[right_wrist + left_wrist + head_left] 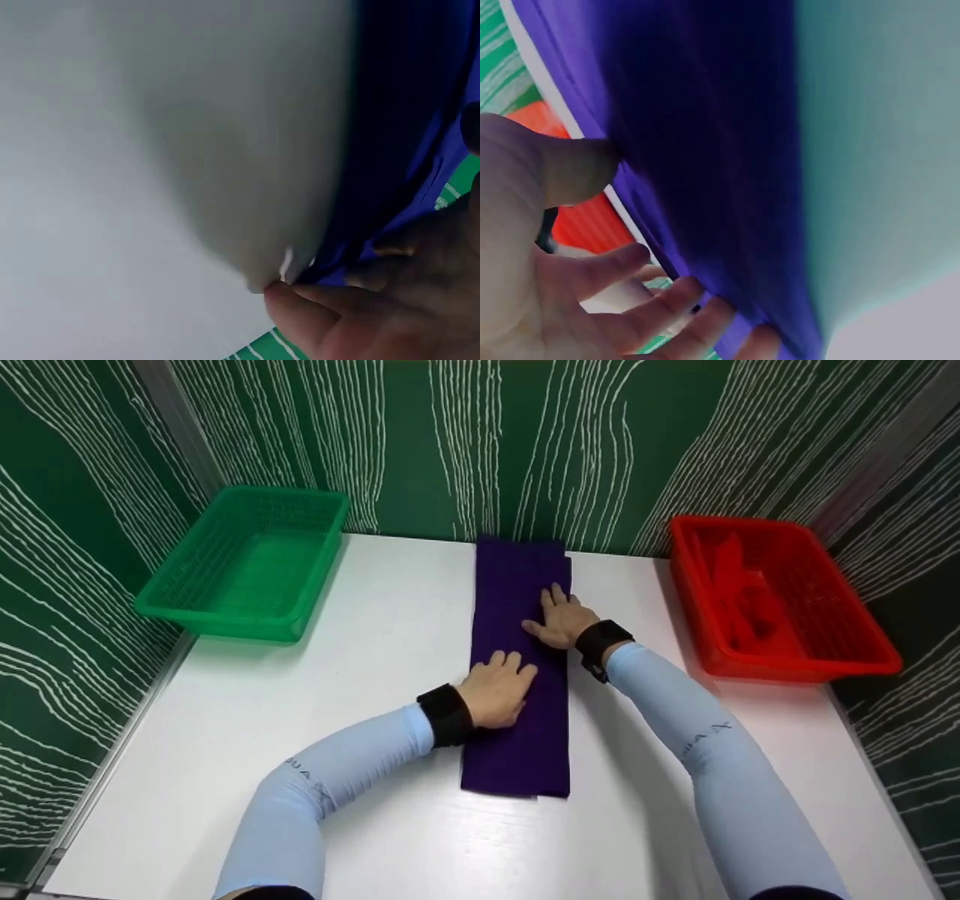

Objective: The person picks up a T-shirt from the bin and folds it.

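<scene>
- Work step: you appear to be smoothing a folded cloth [499,600] flat; judge this from the hands' placement, as no fold is being lifted.
- Cloth position: it lies lengthwise on the white surface [360,660], between the green basket [217,622] and the red basket [795,669], its far end at the patterned back panel [405,450].
- Left hand [496,690]: your fingers are relaxed and rest on the cloth near its middle, gripping nothing.
- Right hand [564,619]: your fingers are spread over the cloth's right edge, farther from you, also without a grip.
- Next move: it likely calls for light, even pressure outward, then squaring the layers (they sit slightly offset at both ends).
- Cloth material: dark purple, matte and apparently soft, folded into a long, narrow strip with mostly straight sides.
- Baskets: both look like rigid plastic with perforated walls and rounded corners. The red one contains red items whose shapes you cannot clearly make out.
</scene>
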Motion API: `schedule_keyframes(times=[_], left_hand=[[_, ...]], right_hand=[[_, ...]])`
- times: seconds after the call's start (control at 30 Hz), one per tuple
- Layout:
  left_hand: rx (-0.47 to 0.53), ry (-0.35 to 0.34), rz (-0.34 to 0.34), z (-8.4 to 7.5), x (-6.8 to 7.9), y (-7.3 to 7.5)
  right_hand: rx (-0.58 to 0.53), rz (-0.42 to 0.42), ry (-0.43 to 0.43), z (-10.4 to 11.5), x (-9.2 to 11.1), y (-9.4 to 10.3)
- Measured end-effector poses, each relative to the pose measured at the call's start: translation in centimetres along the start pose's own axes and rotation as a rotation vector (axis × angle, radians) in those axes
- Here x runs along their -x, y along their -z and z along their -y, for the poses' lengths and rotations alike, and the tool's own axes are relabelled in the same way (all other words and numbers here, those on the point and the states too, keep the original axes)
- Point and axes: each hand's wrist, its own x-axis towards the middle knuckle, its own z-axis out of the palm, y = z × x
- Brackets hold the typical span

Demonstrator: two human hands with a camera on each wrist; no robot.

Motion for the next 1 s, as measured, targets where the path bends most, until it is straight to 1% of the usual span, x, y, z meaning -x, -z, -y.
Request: schedule_keyframes(times=[0.07,0.13,0.23,0.3,0.33,0.4,0.47,0.5,0.57,0.6,0.63,0.7,0.8,0.93,1.0], left_hand=[[-0.010,-0.050,-0.007,0.6,1.1,0.1],[-0.027,-0.100,-0.021,1.2,2.4,0.3],[-0.012,-0.172,-0.038,1.9,4.3,0.6],[0.019,-0.217,-0.033,2.2,5.5,0.7],[0.041,-0.242,-0.027,2.3,6.1,0.9],[0.078,-0.285,-0.005,2.3,7.1,1.0],[0.089,-0.319,0.028,2.0,7.9,1.2],[0.084,-0.335,0.042,1.8,8.2,1.2],[0.053,-0.357,0.062,1.3,8.6,1.2],[0.034,-0.362,0.071,1.0,8.7,1.1],[0.016,-0.367,0.077,0.8,8.8,1.0],[-0.013,-0.371,0.077,0.5,8.8,0.8],[-0.016,-0.360,0.072,0.1,8.7,0.6],[-0.003,-0.340,0.071,-0.2,8.6,0.5],[-0.002,-0.321,0.084,-0.4,8.6,0.5]], right_hand=[[0.000,-0.066,0.056,-0.2,1.0,-0.5],[0.019,-0.161,0.135,-0.5,2.5,-1.0],[0.044,-0.300,0.305,-0.6,5.4,-1.6],[0.026,-0.352,0.454,-0.2,7.7,-2.1],[0.006,-0.357,0.530,0.1,8.9,-2.4],[-0.062,-0.330,0.674,1.1,11.4,-3.0],[-0.121,-0.277,0.787,2.1,13.5,-3.7],[-0.133,-0.245,0.827,2.5,14.4,-4.1],[-0.111,-0.195,0.875,3.3,15.8,-4.9],[-0.084,-0.180,0.881,3.5,16.4,-5.3],[-0.048,-0.166,0.879,3.7,16.7,-5.6],[0.023,-0.165,0.864,3.9,17.3,-6.2],[0.092,-0.209,0.847,4.3,17.9,-6.6],[0.149,-0.297,0.903,4.6,18.2,-6.8],[0.147,-0.330,0.926,4.6,18.2,-6.8]])
